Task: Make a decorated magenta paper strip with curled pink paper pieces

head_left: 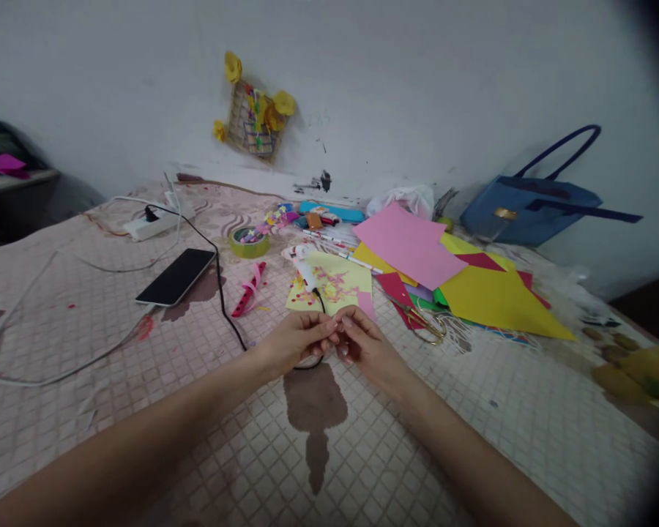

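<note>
My left hand (299, 340) and my right hand (365, 344) meet at the fingertips above the patterned tablecloth (241, 446). Both are pinched closed, and whatever lies between the fingertips is too small to make out. Just beyond them, a white glue gun (306, 272) with a black cord rests on a pale yellow sheet (334, 267) strewn with pink and yellow bits. To the left of that sheet is a dark pink strip (249, 290) with a lighter pink piece around it. Gold-handled scissors (431, 331) lie to the right of my hands.
A phone (179, 277), a power strip (157, 222) and looping cables lie on the left. A tape roll (248, 241) holds small pieces. Pink paper (409, 245) and yellow paper (497, 300) overlap at right, before a blue bag (527, 208).
</note>
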`<state>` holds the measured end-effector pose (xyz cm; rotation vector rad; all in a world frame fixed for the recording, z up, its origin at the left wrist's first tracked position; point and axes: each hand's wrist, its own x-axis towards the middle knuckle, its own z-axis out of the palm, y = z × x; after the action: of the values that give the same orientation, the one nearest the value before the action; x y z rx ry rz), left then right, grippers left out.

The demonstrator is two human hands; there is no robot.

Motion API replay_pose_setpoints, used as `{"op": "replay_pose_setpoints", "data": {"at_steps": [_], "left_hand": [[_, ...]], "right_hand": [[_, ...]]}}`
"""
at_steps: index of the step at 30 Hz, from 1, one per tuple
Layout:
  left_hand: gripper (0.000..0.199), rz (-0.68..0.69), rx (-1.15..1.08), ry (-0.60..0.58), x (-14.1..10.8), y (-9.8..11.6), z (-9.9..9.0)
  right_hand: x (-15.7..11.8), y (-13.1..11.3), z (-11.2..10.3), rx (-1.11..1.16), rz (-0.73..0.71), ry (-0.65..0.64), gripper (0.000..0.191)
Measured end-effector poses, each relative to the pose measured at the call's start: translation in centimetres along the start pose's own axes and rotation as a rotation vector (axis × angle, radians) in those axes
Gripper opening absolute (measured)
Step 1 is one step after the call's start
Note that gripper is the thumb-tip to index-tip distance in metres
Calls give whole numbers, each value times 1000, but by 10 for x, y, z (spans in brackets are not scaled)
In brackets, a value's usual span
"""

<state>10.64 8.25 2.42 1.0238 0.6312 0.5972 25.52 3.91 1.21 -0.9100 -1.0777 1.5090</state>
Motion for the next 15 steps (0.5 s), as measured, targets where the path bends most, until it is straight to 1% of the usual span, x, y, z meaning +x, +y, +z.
{"op": "replay_pose_setpoints", "data": {"at_steps": [3,7,11,15], "left_hand": [[28,12,-13,-7,2,1,2],[25,8,-43,-16,2,1,3],[22,-28,-87,-39,-2,1,2],[21,-69,-130,-19,-5,0,0]], "right_hand": [[1,1,-4,89,10,-5,18],[3,4,-9,140,0,-15,17],[2,5,-7,136,-9,-19,18],[-1,3,-3,100,-16,-21,19]]}}
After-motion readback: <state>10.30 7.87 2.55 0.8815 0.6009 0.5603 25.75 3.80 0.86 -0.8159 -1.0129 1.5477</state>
